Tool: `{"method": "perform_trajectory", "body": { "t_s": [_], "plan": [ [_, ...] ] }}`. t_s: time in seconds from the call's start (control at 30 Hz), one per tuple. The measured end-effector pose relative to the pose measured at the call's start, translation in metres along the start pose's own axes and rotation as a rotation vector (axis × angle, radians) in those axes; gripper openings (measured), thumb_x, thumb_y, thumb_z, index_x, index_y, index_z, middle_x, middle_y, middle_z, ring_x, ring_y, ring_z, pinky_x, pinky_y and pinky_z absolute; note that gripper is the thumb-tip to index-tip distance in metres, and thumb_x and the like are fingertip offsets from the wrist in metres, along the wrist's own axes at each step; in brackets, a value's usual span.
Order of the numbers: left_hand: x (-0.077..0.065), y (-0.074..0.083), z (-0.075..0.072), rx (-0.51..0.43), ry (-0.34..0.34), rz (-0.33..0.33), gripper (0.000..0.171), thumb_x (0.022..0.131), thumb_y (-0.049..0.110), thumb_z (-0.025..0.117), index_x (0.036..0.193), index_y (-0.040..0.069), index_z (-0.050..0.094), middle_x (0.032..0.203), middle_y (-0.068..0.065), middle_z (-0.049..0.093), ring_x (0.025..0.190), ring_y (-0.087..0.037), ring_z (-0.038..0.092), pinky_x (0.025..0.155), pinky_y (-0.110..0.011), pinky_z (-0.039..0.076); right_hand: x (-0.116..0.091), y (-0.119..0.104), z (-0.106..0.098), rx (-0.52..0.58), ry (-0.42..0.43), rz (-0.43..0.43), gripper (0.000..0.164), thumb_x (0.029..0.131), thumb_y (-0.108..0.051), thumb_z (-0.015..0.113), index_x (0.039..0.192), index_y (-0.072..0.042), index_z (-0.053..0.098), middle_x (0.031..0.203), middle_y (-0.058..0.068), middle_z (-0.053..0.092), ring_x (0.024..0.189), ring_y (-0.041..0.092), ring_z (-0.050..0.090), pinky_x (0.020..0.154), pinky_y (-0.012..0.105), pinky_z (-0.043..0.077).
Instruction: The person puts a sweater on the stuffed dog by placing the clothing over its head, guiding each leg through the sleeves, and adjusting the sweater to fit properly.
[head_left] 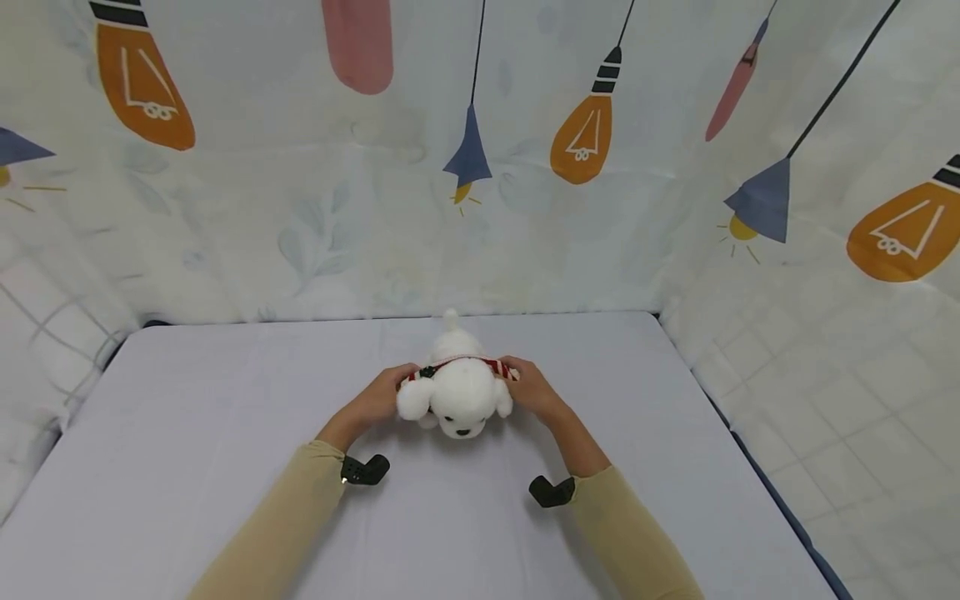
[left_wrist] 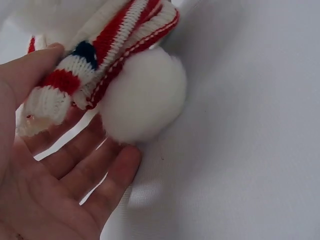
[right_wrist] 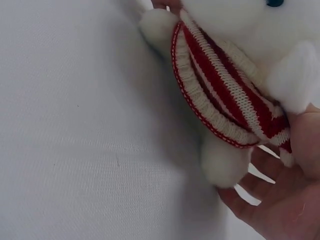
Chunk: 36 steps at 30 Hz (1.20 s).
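A white plush dog is at the middle of the table in the head view, its head facing me and its tail towards the back. It wears a knitted sweater with red and cream stripes. My left hand grips its side; the left wrist view has the thumb over a striped sleeve and the fingers spread beneath, by a round white foot. On the opposite side my right hand holds the dog, thumb near the sleeve and fingertips behind another white foot.
A white cloth covers the table. Behind it hangs a pale curtain printed with lamps and bulbs, which continues along both sides. Each wrist carries a small black device, one at the left cuff and one at the right cuff.
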<state>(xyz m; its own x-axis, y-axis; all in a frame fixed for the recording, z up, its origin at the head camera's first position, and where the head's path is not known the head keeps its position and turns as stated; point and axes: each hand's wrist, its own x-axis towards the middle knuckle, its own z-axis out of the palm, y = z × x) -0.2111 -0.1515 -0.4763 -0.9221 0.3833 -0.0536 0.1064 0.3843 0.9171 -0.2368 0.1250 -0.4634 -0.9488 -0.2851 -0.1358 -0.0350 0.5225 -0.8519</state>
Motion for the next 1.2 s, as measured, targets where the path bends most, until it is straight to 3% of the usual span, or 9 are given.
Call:
{"method": "perform_trajectory", "body": {
  "t_s": [0.13,0.23,0.37,0.5,0.7,0.8,0.97,1.2],
  "plan": [
    [-0.003,0.003,0.001,0.015,0.004,0.095,0.030,0.094,0.012,0.059,0.123,0.003,0.058,0.113,-0.016,0.062,0.096,-0.017,0.053,0.081,-0.034,0.046,-0.001,-0.001,0.000,0.050,-0.043,-0.022,0.033,0.095,-0.030,0.059,0.123,-0.013,0.063,0.123,0.007,0.063,0.111,0.022,0.054,0.096,0.043,0.043],
    [-0.005,0.008,0.003,-0.034,0.014,0.056,0.035,0.097,0.017,0.055,0.130,0.002,0.054,0.117,-0.017,0.061,0.096,-0.015,0.055,0.081,-0.034,0.049,-0.004,-0.006,0.001,0.071,-0.057,-0.019,0.035,0.096,-0.034,0.057,0.126,-0.016,0.062,0.129,0.004,0.061,0.119,0.021,0.052,0.101,0.045,0.041],
    [-0.007,0.016,0.004,-0.149,0.006,-0.063,0.051,0.100,0.040,0.050,0.140,0.008,0.045,0.128,-0.017,0.057,0.102,-0.019,0.060,0.080,-0.037,0.055,-0.007,-0.015,0.002,0.116,-0.044,0.000,0.034,0.098,-0.031,0.054,0.129,-0.017,0.061,0.128,0.004,0.062,0.120,0.021,0.054,0.098,0.043,0.045],
    [-0.005,0.023,0.001,-0.203,0.002,-0.068,0.060,0.098,0.053,0.044,0.142,0.011,0.042,0.132,-0.016,0.055,0.108,-0.022,0.061,0.084,-0.038,0.055,-0.010,-0.027,0.001,0.169,-0.037,0.004,0.032,0.101,-0.025,0.047,0.129,-0.015,0.059,0.119,0.007,0.065,0.105,0.018,0.061,0.087,0.037,0.052],
    [-0.005,0.034,-0.006,-0.279,0.049,-0.078,0.061,0.100,0.055,0.038,0.132,0.004,0.049,0.122,-0.017,0.060,0.095,-0.014,0.065,0.084,-0.032,0.054,-0.016,-0.044,-0.002,0.251,-0.070,-0.014,0.047,0.100,-0.047,0.046,0.129,-0.011,0.054,0.112,0.011,0.064,0.094,0.015,0.064,0.081,0.031,0.054],
    [-0.007,0.040,-0.008,-0.307,0.068,-0.060,0.063,0.100,0.054,0.037,0.131,0.001,0.049,0.118,-0.016,0.063,0.090,-0.014,0.067,0.082,-0.031,0.055,-0.019,-0.051,-0.006,0.276,-0.078,-0.037,0.050,0.097,-0.049,0.051,0.133,-0.014,0.048,0.118,0.009,0.060,0.100,0.016,0.061,0.083,0.030,0.052],
    [-0.011,0.050,-0.007,-0.368,0.084,-0.037,0.068,0.101,0.055,0.032,0.130,-0.004,0.050,0.105,-0.008,0.068,0.083,-0.013,0.069,0.078,-0.031,0.056,-0.023,-0.054,-0.011,0.331,-0.123,-0.098,0.063,0.088,-0.027,0.070,0.142,-0.019,0.037,0.131,0.009,0.054,0.115,0.021,0.058,0.090,0.033,0.053],
    [-0.012,0.043,0.000,-0.405,0.082,-0.116,0.069,0.102,0.054,0.030,0.130,-0.006,0.050,0.098,-0.006,0.071,0.079,-0.012,0.070,0.075,-0.033,0.057,-0.023,-0.046,-0.011,0.245,-0.251,-0.116,0.077,0.078,-0.022,0.080,0.142,-0.024,0.036,0.135,0.002,0.052,0.121,0.020,0.055,0.094,0.036,0.051]
  ]
}}
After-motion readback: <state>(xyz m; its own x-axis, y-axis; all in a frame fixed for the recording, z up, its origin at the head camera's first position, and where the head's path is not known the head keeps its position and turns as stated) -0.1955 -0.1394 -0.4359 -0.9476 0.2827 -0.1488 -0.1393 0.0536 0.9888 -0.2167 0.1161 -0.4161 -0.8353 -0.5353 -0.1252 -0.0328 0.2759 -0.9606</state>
